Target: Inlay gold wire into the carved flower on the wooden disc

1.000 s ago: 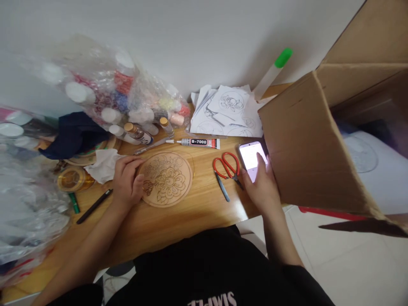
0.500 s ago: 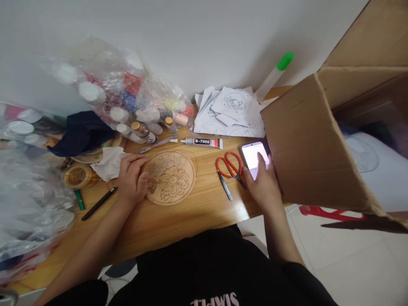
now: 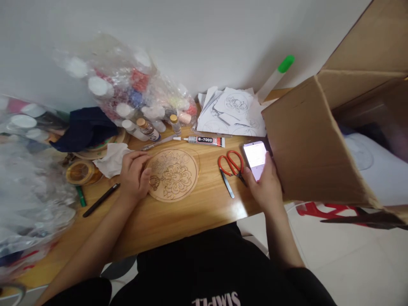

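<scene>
My left hand (image 3: 135,176) is closed at the left edge of a round tan disc (image 3: 178,178), its fingers curled and its thumb against the rim. Dark outlines of a flower and gold-looking lines cover the disc, which lies flat on the wooden table (image 3: 191,216). At the right, my right hand (image 3: 266,182) grips a phone (image 3: 255,155) with a lit screen, fingers along both sides. Just left of the phone lie red-handled scissors (image 3: 231,162) and tweezers (image 3: 227,185). Behind the disc is a B-7000 glue tube (image 3: 206,140).
A cardboard box (image 3: 296,140) stands close on the right. Drawn paper sheets (image 3: 231,111) lie at the back. Bagged bottles (image 3: 137,85) and small corked bottles (image 3: 148,128) stand behind. On the left are a tape-like amber roll (image 3: 83,171), crumpled tissue (image 3: 111,159) and a black pen (image 3: 101,200).
A finger of my right hand has moved off the middle of the phone screen to its right edge. My left hand stays at the disc. The view has shifted slightly.
</scene>
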A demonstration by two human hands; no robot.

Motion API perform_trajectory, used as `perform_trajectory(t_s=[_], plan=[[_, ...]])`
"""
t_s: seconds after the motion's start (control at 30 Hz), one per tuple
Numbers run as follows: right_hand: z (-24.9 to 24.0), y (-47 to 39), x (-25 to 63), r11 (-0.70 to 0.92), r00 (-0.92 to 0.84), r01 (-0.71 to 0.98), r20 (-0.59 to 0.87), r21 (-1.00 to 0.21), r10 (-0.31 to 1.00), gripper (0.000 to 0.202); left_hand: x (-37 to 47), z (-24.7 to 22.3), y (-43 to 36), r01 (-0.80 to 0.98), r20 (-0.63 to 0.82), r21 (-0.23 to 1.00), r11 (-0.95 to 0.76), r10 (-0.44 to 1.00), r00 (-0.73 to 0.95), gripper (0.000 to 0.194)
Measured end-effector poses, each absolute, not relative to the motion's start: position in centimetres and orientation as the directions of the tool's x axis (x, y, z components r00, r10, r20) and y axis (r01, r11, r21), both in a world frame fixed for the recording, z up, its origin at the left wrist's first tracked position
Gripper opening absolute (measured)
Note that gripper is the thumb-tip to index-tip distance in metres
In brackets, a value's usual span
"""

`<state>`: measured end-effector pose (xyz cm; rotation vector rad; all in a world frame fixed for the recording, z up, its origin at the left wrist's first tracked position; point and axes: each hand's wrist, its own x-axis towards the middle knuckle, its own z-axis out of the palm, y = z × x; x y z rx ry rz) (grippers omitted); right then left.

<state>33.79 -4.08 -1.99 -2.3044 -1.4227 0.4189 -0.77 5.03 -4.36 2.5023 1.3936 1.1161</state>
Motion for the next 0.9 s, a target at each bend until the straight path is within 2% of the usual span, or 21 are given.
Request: perform_trajectory(t_s=[0.23,0.77,0.9], plan=[[-2.18,-3.65,34.3,-0.3,0.366,0.778,0.009,-0.552,0.931,0.079,-0.81,-4.44,4.97,0.728,0.552,0.391,-0.563,0.777,0.303,0.033],[-1.97,-4.24,33.9,-0.362,0.417,0.76,-0.023,-0.54,0.909,0.082,-0.89,-4.07,4.85,0.696,0.565,0.399,-0.598,0.758,0.327,0.027],[-2.06,-4.2,33.91,-0.333,0.388,0.768,-0.016,-0.548,0.921,0.081,-0.78,-4.1,4.82,0.675,0.562,0.441,-0.592,0.768,0.307,0.027]])
